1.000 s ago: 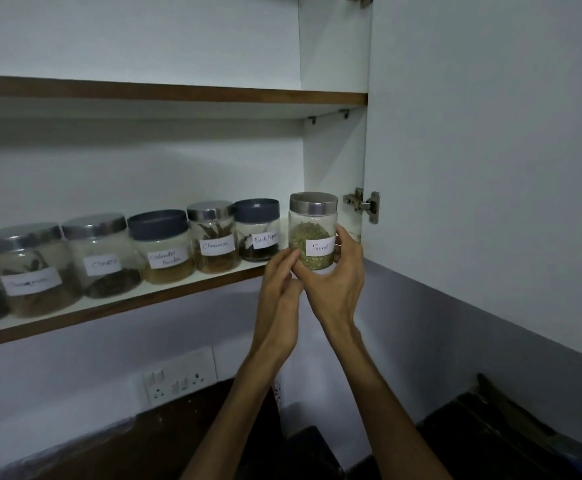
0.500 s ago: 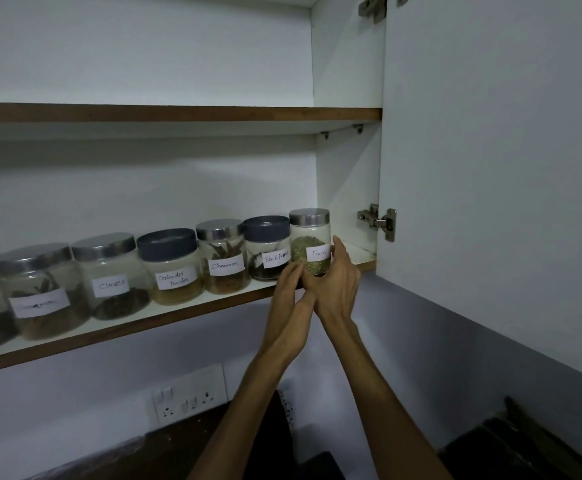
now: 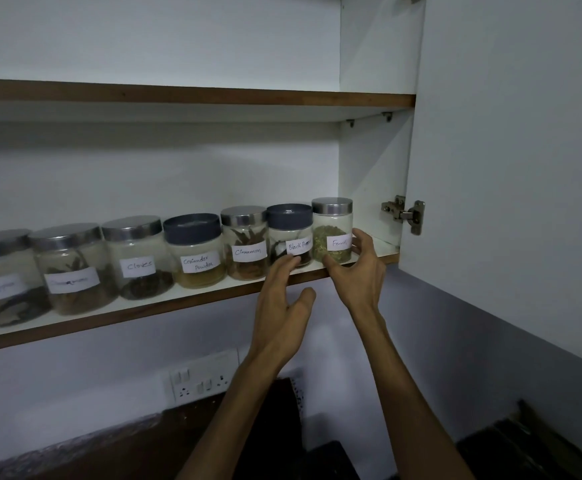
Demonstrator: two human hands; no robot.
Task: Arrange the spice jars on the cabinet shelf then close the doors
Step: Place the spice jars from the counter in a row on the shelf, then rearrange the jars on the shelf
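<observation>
A fennel jar [image 3: 331, 221] with a steel lid stands upright at the right end of the lower cabinet shelf [image 3: 144, 311], touching the black pepper jar [image 3: 289, 225]. My right hand [image 3: 358, 275] is loosely cupped at the fennel jar's base, fingers apart, thumb by its right side. My left hand [image 3: 279, 306] is open below the shelf edge, its fingertips at the black pepper jar's base. A row of several labelled jars runs leftward: cinnamon [image 3: 246, 249], coriander powder [image 3: 194, 251], cloves [image 3: 137, 258] and others.
The right cabinet door [image 3: 507, 168] stands open beside my right hand, its hinge [image 3: 403, 213] just right of the fennel jar. An upper shelf [image 3: 178, 95] spans above. A wall socket [image 3: 203, 379] and a dark countertop [image 3: 109, 452] lie below.
The fennel jar went from held in front of the shelf to standing on it beside the black pepper jar. Both hands have loosened and spread apart.
</observation>
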